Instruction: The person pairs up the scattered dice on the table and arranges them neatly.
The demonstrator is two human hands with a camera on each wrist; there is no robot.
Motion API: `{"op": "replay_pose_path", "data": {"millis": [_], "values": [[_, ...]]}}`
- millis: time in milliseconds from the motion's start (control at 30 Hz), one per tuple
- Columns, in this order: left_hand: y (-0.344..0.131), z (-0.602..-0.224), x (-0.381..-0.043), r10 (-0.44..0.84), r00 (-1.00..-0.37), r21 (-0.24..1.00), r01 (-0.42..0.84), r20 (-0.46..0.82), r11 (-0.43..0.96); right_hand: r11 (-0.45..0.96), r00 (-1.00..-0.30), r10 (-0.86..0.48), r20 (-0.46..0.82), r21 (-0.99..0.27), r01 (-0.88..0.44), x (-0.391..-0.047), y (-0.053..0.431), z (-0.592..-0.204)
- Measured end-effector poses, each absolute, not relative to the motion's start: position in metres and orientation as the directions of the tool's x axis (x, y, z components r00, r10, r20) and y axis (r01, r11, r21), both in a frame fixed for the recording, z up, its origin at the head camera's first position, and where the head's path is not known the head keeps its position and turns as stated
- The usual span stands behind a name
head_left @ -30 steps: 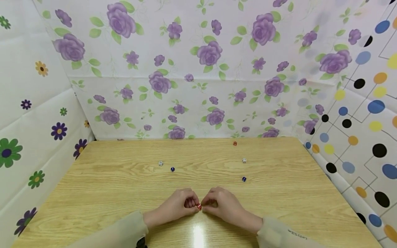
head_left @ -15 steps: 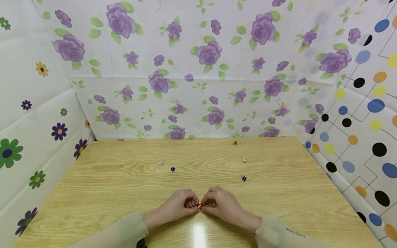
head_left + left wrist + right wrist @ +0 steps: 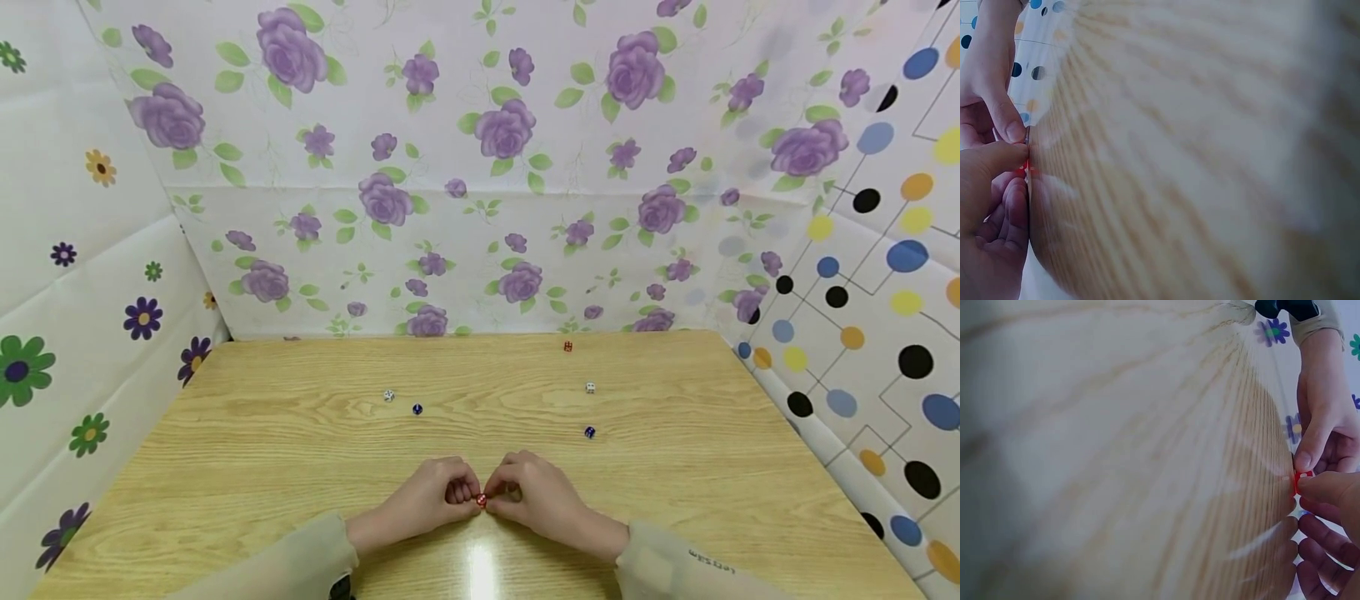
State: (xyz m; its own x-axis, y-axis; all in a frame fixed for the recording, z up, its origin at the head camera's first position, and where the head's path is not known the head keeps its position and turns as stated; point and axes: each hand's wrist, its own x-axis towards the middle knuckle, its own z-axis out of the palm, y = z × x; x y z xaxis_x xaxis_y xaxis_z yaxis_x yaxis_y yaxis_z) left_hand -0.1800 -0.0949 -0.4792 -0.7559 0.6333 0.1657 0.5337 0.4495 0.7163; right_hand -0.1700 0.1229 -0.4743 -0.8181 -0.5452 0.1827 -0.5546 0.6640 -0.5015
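A small red die (image 3: 482, 501) with white pips is near the front of the wooden table, in the middle of the head view. My left hand (image 3: 437, 497) pinches it between thumb and index finger from the left, the other fingers curled in. From the right, my right hand (image 3: 542, 502) has its thumb and index fingertips on the same die. The right wrist view shows the red die (image 3: 1302, 477) partly covered by the right thumb, with the left thumb right beside it. In the left wrist view, only a sliver of the red die (image 3: 1023, 167) shows behind the left thumb.
On the table (image 3: 300, 467) lie a white die (image 3: 388, 396) and a blue die (image 3: 417, 409) at left. At right are a blue die (image 3: 590, 432), a white die (image 3: 590, 387) and a red die (image 3: 567, 347). Patterned cloth (image 3: 465, 225) walls in the back and sides.
The right hand has moved slightly left, closing the small gap to the red die. The left hand and the other dice have stayed where they were.
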Motion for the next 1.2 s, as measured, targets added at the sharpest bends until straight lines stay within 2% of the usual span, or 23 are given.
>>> {"op": "replay_pose_path", "data": {"millis": [867,1200], "values": [[-0.096,-0.478,-0.182,0.622,-0.777,0.741,0.472,0.094,0.478,0.660,-0.806,-0.559,0.195,-0.484,-0.574,-0.169,0.123,-0.471],[-0.094,-0.476,-0.181,0.628,-0.771,0.724,0.493,0.106,0.482,0.634,-0.784,-0.603,0.147,-0.507,-0.583,-0.187,0.137,-0.457]]}}
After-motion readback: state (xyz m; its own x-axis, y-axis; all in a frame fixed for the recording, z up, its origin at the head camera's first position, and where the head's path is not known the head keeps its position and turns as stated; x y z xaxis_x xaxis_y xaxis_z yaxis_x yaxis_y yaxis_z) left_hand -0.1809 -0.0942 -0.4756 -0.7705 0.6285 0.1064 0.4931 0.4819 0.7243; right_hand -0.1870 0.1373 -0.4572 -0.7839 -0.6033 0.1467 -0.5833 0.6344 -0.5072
